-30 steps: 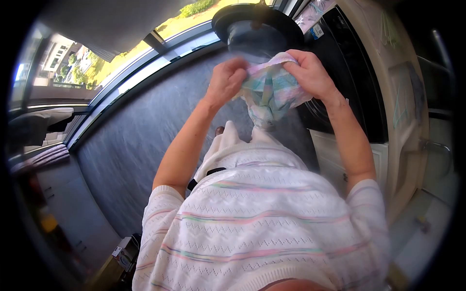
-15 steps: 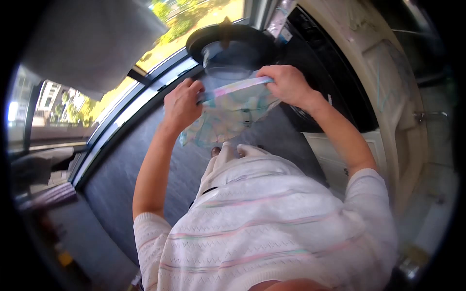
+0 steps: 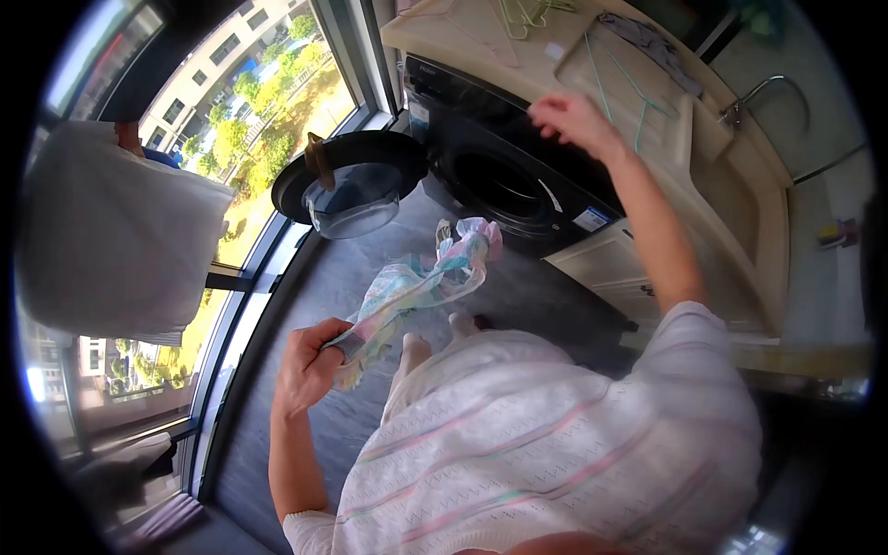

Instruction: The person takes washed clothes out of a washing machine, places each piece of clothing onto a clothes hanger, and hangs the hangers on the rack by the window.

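Note:
My left hand (image 3: 312,365) is closed on one end of a thin pastel garment (image 3: 407,287) in aqua, pink and pale yellow. The garment hangs out to the right, bunched and twisted, above the dark floor; its exact kind is hard to tell. Up at the counter's front edge, above the black washing machine (image 3: 499,157), my right hand (image 3: 566,125) is raised. Its fingers are loosely bent and slightly apart, with nothing visible in them. The machine's round door (image 3: 356,180) is swung out to the left, and a brown item (image 3: 319,159) hangs over its rim.
Light-coloured hangers (image 3: 643,104) and a grey cloth (image 3: 647,44) lie on the beige counter (image 3: 481,37), near a sink with a tap (image 3: 772,85). A large white cloth (image 3: 120,231) hangs by the windows on the left. Below the counter is a white cabinet (image 3: 610,264).
My right hand has let go of the garment and risen toward the counter. My left hand has drawn its end down and nearer my body, and the stretched garment now hangs bunched. The view has shifted.

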Motion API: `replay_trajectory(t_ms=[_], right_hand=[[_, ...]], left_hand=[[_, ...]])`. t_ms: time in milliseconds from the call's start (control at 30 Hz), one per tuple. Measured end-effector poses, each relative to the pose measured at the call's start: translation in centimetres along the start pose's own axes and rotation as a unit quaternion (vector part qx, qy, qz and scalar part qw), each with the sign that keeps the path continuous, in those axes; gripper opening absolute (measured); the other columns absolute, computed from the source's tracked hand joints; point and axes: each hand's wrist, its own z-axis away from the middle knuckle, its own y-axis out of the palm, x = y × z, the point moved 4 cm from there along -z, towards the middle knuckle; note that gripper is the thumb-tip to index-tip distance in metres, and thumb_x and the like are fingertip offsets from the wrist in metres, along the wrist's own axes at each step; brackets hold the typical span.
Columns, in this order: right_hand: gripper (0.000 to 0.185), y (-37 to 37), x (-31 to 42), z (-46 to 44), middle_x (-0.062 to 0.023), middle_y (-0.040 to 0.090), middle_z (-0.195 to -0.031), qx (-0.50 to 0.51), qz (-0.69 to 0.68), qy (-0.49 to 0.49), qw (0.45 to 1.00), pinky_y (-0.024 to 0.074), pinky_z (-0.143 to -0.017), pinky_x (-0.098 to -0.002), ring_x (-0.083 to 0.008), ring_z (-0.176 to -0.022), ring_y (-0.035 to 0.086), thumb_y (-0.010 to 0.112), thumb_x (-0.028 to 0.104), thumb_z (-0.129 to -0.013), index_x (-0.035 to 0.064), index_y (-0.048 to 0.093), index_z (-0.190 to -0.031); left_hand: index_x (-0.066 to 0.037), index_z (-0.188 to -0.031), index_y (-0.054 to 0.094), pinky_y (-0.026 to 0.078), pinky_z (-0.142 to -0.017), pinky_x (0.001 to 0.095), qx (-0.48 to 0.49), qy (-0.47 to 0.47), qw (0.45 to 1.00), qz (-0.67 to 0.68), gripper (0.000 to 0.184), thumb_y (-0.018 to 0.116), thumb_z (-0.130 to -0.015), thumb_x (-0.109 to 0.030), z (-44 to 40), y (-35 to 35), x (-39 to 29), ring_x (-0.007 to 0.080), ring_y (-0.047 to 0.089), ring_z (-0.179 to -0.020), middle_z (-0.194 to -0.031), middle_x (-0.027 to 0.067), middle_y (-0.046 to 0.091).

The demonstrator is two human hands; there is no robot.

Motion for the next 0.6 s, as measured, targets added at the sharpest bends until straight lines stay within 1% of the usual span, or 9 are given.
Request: replay_trajectory(t_ms=[67,100,167,267,367,433,467,533,600], right_hand=[[0.031,-10.0,-5.5,-1.9,-0.0052,0.062,-0.069,-0.258,0.211,-0.004,0.943,0.0468,-0.059,-0.0304,-0.0184,-0.065,0.06,0.06,0.035,-0.074,0.0059,0.062,-0.083],[0.036,-13.0,-7.3,-1.3,-0.0086,0.063,-0.073,-0.308,0.318,0.046,0.896,0.0472,-0.063,-0.038,-0.0263,-0.07,0.061,0.061,0.038,-0.071,0.0048,0.062,-0.085],[0.036,-15.6,-11.0,-0.7,-0.0106,0.064,-0.076,-0.272,0.373,0.207,0.863,0.0468,-0.066,-0.0401,-0.0281,-0.075,0.061,0.06,0.038,-0.07,0.0046,0.062,-0.084],[0.03,-16.5,-15.7,-1.7,-0.0131,0.062,-0.072,-0.273,0.432,0.198,0.836,0.0474,-0.062,-0.0376,-0.0268,-0.069,0.06,0.059,0.031,-0.072,0.0025,0.061,-0.083],[0.024,-18.5,-19.4,-3.4,-0.0109,0.057,-0.062,-0.247,0.25,0.261,0.899,0.0453,-0.049,-0.0342,-0.0226,-0.053,0.056,0.059,0.025,-0.073,0.0006,0.058,-0.076],[0.015,-19.8,-20.0,-2.8,-0.0052,0.046,-0.051,-0.304,-0.091,0.238,0.918,0.0356,-0.035,-0.0296,-0.0156,-0.038,0.044,0.056,0.015,-0.075,0.0018,0.053,-0.069],[0.015,-19.6,-19.6,-2.6,-0.0002,0.038,-0.046,-0.336,-0.259,0.125,0.897,0.0265,-0.031,-0.0259,-0.0105,-0.033,0.034,0.053,0.009,-0.078,0.0057,0.05,-0.064],[0.016,-19.8,-19.2,-2.6,0.0031,0.029,-0.047,-0.267,-0.342,0.092,0.896,0.0214,-0.033,-0.025,-0.0063,-0.036,0.024,0.051,0.011,-0.083,0.0065,0.05,-0.068],[0.012,-16.6,-12.6,-0.3,0.0036,0.027,-0.048,-0.279,-0.29,0.011,0.915,0.0245,-0.038,-0.0237,-0.0053,-0.038,0.023,0.051,0.015,-0.086,0.004,0.053,-0.082]], left_hand=[[0.005,-0.085,0.058,0.043,-0.056,0.0264,-0.014,0.029,0.999,-0.018,0.029,0.04,-0.063,0.002,-0.1,0.5,-0.7,0.0157,0.054,-0.059,-0.067,0.0111,0.058],[0.005,-0.085,0.059,0.043,-0.056,0.0266,-0.023,0.045,0.998,-0.027,0.029,0.04,-0.063,0.002,-0.2,0.7,-1.0,0.0159,0.054,-0.059,-0.067,0.0115,0.058],[0.005,-0.085,0.059,0.043,-0.056,0.027,-0.031,0.063,0.997,-0.017,0.029,0.041,-0.062,0.002,-0.4,1.4,-1.7,0.0174,0.055,-0.059,-0.067,0.0124,0.059],[0.004,-0.085,0.059,0.044,-0.057,0.0275,-0.012,0.075,0.996,-0.055,0.029,0.042,-0.062,0.002,-0.7,1.8,-3.6,0.0194,0.056,-0.059,-0.068,0.0135,0.059],[0.003,-0.085,0.06,0.044,-0.057,0.0279,-0.002,0.079,0.993,-0.085,0.029,0.043,-0.061,0.002,-1.1,1.9,-4.4,0.0213,0.056,-0.059,-0.068,0.0138,0.058],[0.003,-0.084,0.06,0.044,-0.057,0.0285,-0.015,0.064,0.994,-0.084,0.029,0.043,-0.06,0.001,-1.0,1.5,-4.3,0.0206,0.055,-0.058,-0.066,0.0135,0.058],[0.003,-0.083,0.06,0.044,-0.056,0.0287,-0.035,0.058,0.996,-0.058,0.029,0.043,-0.06,0.0,-1.0,1.2,-4.2,0.0197,0.054,-0.056,-0.065,0.0136,0.057],[0.003,-0.081,0.06,0.044,-0.055,0.0287,-0.069,0.046,0.994,-0.064,0.028,0.042,-0.06,-0.002,-0.9,0.2,-4.5,0.0176,0.052,-0.054,-0.062,0.0135,0.055],[0.003,-0.081,0.06,0.043,-0.054,0.0283,-0.103,0.036,0.993,-0.047,0.028,0.041,-0.061,-0.004,-1.0,-0.8,-3.8,0.0162,0.05,-0.053,-0.061,0.0125,0.054]])
